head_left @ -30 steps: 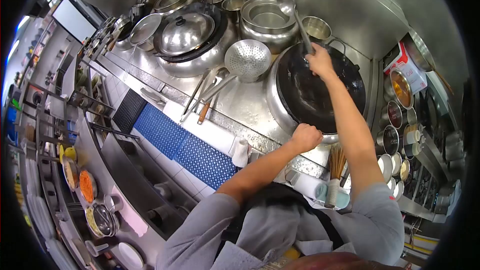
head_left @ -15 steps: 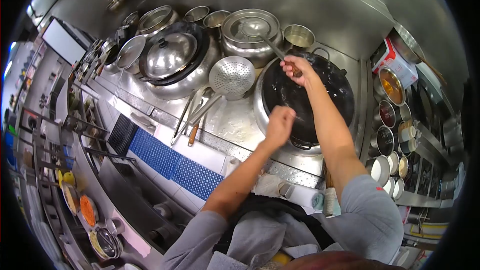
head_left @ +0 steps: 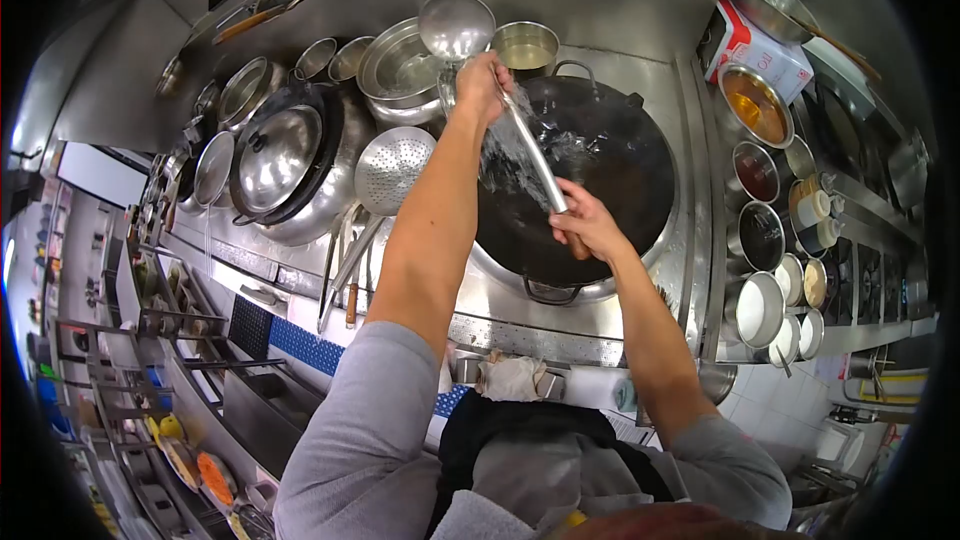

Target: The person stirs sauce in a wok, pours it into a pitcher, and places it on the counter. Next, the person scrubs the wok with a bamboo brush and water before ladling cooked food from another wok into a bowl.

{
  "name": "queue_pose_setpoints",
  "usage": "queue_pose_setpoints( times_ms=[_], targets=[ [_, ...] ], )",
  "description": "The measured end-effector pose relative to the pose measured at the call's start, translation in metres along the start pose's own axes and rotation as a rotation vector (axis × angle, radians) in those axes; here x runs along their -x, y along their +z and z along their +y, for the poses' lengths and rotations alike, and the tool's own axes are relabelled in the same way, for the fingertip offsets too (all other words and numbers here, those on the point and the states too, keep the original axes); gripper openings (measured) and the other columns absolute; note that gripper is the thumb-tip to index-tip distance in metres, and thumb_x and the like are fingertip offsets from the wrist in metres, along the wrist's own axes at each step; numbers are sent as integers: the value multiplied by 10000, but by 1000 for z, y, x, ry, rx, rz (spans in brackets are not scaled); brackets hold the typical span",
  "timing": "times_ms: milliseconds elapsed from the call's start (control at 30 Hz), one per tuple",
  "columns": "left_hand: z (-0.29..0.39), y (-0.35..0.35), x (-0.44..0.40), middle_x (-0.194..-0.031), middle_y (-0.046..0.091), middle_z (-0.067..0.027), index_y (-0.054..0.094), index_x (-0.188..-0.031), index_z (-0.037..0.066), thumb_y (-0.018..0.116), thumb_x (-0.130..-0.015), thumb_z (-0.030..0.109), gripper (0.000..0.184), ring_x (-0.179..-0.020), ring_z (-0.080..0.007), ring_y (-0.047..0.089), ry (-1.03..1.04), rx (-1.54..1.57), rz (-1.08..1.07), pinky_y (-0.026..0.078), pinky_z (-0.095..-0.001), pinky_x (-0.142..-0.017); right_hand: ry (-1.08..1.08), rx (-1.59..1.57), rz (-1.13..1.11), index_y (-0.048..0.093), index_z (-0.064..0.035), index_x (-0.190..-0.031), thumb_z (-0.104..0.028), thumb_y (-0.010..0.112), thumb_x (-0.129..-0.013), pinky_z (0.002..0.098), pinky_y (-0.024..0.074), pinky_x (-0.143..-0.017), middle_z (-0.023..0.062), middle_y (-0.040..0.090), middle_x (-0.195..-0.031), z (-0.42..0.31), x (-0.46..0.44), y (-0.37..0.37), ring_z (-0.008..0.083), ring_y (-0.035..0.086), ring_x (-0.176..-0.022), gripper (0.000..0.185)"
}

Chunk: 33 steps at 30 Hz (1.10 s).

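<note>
A long-handled metal ladle (head_left: pixel 535 155) slants across the left part of a large black wok (head_left: pixel 610 180). Its bowl (head_left: pixel 457 26) is raised at the upper left, over the gap between two metal pots. My right hand (head_left: pixel 585 225) is closed around the wooden grip at the lower end. My left hand (head_left: pixel 483 88) is closed over the upper shaft near the bowl, hiding that stretch. Beside it, a curved metal piece shows partly. Clear water (head_left: pixel 515 135) splashes down into the wok, below my left hand; its source is hidden.
Left of the wok lie a perforated strainer (head_left: pixel 394 170) and a domed lid (head_left: pixel 280 160) on another wok. Behind stand a wide steel pot (head_left: pixel 400 65) and a smaller pot of liquid (head_left: pixel 525 47). Several seasoning containers, including white powder (head_left: pixel 758 308), line the right side.
The ladle has swung up and left from the pot, its bowl now higher. My left hand has moved from above the wok to the ladle's upper shaft. Water now splashes into the wok.
</note>
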<state>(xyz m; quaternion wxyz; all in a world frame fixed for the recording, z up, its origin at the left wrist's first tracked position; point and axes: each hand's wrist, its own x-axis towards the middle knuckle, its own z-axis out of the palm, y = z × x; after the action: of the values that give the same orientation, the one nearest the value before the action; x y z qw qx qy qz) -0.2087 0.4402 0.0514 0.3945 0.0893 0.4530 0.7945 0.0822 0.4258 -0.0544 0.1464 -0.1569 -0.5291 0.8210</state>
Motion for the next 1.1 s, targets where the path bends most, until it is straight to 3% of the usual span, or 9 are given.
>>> queue_pose_setpoints(
  times_ms=[200, 233, 400, 500, 700, 767, 800, 900, 1100],
  targets=[
    [12, 19, 3, -617, 469, 7, 563, -858, 88, 628, -1017, 312, 282, -482, -122, 437, 217, -125, -120, 391, -294, -449, 65, 711, 166, 640, 16, -1159, -258, 772, -917, 386, 535, -654, 98, 668, -773, 53, -103, 0, 191, 660, -667, 388],
    [5, 7, 7, -635, 517, -31, 576, -874, 66, 611, -1025, 327, 304, -492, -146, 486, 198, -283, -22, 420, -313, -466, -37, 747, 222, 631, -37, -970, -258, 727, -964, 343, 431, -458, 22, 563, -625, 50, -113, 13, 130, 519, -478, 241],
    [-21, -77, 9, -796, 697, -239, 636, -1048, -60, 551, -1041, 385, 453, -715, -380, 699, 328, -997, 217, 548, -473, -668, -101, 893, 195, 548, -12, -1273, -189, 702, -919, 517, 531, -795, 278, 712, -964, -18, -138, 82, 447, 706, -894, 424],
    [-35, -141, 26, -922, 735, -201, 660, -1097, -36, 487, -1065, 421, 490, -864, -280, 745, 782, -1313, 150, 563, -415, -765, -269, 1136, 213, 473, -32, -1382, -114, 652, -898, 575, 497, -926, 328, 685, -1056, -25, -171, 98, 507, 649, -1045, 522],
    [-59, -147, 165, -974, 706, -69, 667, -1214, -6, 645, -1013, 190, 281, -832, -125, 653, 403, -786, 232, 541, -281, -706, -33, 1413, 89, 627, 59, -1035, -113, 636, -874, 520, 577, -724, 275, 710, -840, -41, -268, 123, 468, 714, -836, 236],
    [-77, -149, 194, -1005, 704, -68, 659, -1226, -3, 635, -1019, 181, 278, -861, -126, 665, 334, -656, 136, 554, -279, -715, 206, 728, -56, 613, -21, -680, -106, 621, -913, 401, 510, -442, 152, 624, -583, -46, -285, 109, 286, 618, -442, 248],
    [-83, -148, 204, -1015, 704, -69, 659, -1226, 1, 628, -1023, 175, 269, -869, -129, 669, 279, -625, 118, 559, -280, -721, 263, 570, -34, 596, -48, -776, -127, 604, -966, 299, 439, -423, 81, 599, -634, -60, -271, 119, 155, 552, -465, 207],
    [-84, -134, 206, -1037, 703, -70, 660, -1222, 12, 605, -1035, 161, 245, -886, -137, 680, 182, -523, 72, 572, -284, -733, 404, -84, -8, 578, -42, -902, -114, 574, -992, 265, 418, -433, 76, 621, -739, -66, -245, 108, 114, 541, -525, 116],
    [-65, -105, 138, -1022, 686, -101, 603, -1261, 22, 451, -1064, 176, 293, -904, -194, 676, -35, -183, 90, 586, -352, -764, 294, -270, -93, 549, -57, -941, -141, 582, -1003, 236, 403, -413, 49, 610, -814, -97, -127, 99, 53, 511, -544, 109]
  ],
)
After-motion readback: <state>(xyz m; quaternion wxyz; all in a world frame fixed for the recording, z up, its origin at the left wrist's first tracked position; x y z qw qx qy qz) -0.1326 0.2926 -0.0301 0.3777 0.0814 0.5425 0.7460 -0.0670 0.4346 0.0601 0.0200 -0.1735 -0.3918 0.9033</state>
